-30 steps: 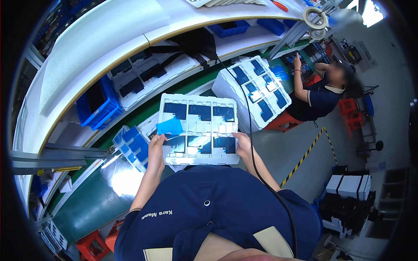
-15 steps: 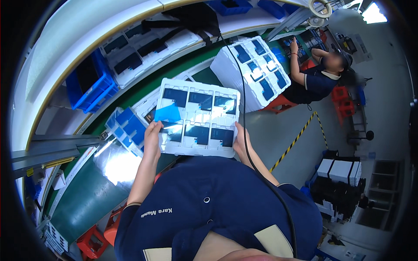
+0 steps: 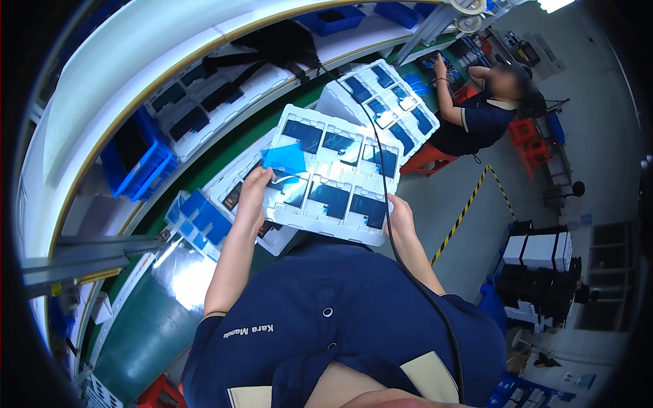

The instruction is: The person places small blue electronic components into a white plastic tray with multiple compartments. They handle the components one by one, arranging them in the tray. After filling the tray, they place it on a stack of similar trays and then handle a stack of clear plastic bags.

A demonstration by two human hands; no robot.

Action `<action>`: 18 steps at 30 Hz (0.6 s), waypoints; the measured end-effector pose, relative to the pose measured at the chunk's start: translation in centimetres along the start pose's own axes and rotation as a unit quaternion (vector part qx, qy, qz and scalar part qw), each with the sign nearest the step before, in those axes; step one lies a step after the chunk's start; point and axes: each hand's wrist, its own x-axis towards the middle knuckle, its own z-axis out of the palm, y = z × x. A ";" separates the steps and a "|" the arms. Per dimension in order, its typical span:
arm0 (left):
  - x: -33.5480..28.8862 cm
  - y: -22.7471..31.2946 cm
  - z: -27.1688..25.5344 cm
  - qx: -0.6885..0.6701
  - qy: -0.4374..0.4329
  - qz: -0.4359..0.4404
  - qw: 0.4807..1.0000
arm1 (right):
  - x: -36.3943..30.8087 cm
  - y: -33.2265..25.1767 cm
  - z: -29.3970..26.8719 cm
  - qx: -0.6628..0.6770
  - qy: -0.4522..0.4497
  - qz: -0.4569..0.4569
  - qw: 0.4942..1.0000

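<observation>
A white plastic tray [image 3: 326,228] is held up in front of me between both hands, tilted down toward the right. Its pockets carry several dark, flat rectangular parts [image 3: 328,200] with shiny faces. My left hand [image 3: 253,196] grips the left edge, thumb on top. Close to those fingers lies a piece of blue film [image 3: 286,160], and a thin pale strip beside it is too small to name. At the right edge, my right hand [image 3: 401,219] is closed round the tray's side. Under the held tray, another white tray [image 3: 277,239] partly shows.
Beyond stands a tall stack of similar trays [image 3: 325,102]. Blue bins [image 3: 146,163] and more filled trays line the shelf at left. A black cable [image 3: 408,275] hangs across my view. A co-worker [image 3: 476,122] sits at the far right. Black-and-yellow tape [image 3: 462,214] marks the floor.
The held tray has moved right and away from me, and now tilts down to the right. More of the tray beneath shows. Both hands keep their grip.
</observation>
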 end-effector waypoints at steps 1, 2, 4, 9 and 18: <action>0.6 0.0 0.7 0.009 -0.003 0.003 1.000 | -0.4 -0.8 0.4 -0.003 0.019 -0.003 1.000; 1.2 0.1 1.4 0.018 -0.006 0.005 1.000 | -0.4 -1.4 0.4 -0.005 0.038 -0.006 0.999; 2.4 0.3 2.9 0.015 -0.031 -0.010 0.999 | 1.7 -1.4 -1.8 0.019 0.030 -0.001 0.999; 6.8 -0.5 6.2 0.076 -0.094 -0.030 0.992 | 4.5 -2.6 -5.6 0.003 0.033 -0.009 0.999; 14.3 -0.5 12.0 0.142 -0.182 -0.063 0.971 | 11.0 -4.1 -9.8 0.065 0.119 -0.043 0.990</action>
